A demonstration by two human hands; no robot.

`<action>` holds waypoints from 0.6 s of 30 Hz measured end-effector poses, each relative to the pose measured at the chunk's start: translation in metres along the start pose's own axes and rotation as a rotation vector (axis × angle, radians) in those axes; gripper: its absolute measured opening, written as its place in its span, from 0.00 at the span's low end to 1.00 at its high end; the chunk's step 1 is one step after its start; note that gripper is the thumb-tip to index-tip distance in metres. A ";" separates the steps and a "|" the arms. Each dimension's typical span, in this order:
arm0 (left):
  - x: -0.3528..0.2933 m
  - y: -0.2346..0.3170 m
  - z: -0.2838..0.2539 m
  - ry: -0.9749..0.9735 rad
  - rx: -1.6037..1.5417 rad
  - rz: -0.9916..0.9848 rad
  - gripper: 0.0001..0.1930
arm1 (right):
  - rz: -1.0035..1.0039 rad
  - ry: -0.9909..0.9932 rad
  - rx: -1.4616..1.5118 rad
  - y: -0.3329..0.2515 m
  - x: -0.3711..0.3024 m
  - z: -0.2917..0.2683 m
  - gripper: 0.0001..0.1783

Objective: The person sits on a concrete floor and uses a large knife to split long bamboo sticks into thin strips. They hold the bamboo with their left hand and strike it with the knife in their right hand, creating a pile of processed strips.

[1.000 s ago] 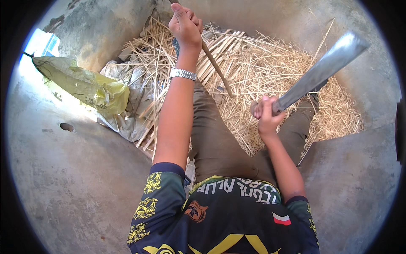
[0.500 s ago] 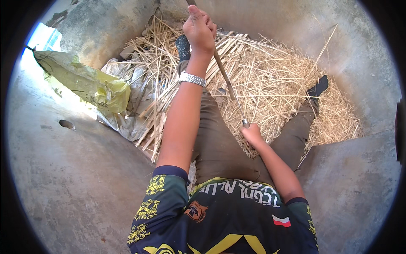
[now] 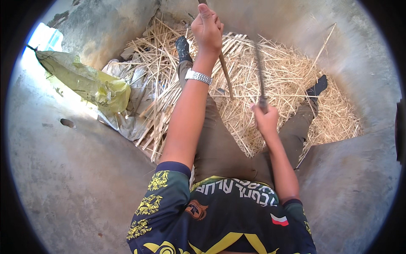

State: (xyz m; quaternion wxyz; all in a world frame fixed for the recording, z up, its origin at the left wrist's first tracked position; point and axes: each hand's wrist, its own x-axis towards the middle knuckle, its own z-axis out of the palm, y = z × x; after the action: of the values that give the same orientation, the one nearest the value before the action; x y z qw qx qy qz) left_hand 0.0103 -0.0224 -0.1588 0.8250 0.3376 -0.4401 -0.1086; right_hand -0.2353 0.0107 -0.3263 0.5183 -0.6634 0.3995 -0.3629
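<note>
My left hand, raised at the upper middle with the thumb pointing up, is closed around a thin brown stick. The stick slants down to the right, and its lower end hangs over the straw between my legs. In my closed right hand is the handle of a long-bladed knife. Its dark blade points away from me, smeared by motion, and stands apart from the stick. What lies along the stick's upper end, past the picture's edge, is hidden.
Curly shavings and several pale split strips cover the floor around my outstretched legs. A torn yellow sack hangs at the left. Curved concrete walls enclose me; the left one has a small hole.
The knife has swung up and away from the stick, its blade now pointing forward. My right hand rose and shifted right; my left hand and the stick moved slightly right.
</note>
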 end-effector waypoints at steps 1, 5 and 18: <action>0.000 0.003 -0.002 0.009 0.011 -0.001 0.31 | -0.022 -0.003 0.178 -0.024 0.000 0.003 0.17; -0.001 -0.011 0.003 0.089 -0.157 -0.077 0.25 | -0.189 -0.051 0.674 -0.032 0.006 0.015 0.17; -0.010 -0.002 0.008 0.029 -0.147 -0.141 0.25 | 0.648 -0.313 -0.213 0.123 -0.012 0.025 0.16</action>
State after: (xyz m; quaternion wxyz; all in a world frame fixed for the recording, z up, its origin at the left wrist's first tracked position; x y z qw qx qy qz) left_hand -0.0020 -0.0228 -0.1636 0.8439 0.3081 -0.3942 -0.1936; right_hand -0.2362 0.0137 -0.4520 0.5893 -0.5999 0.5403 -0.0308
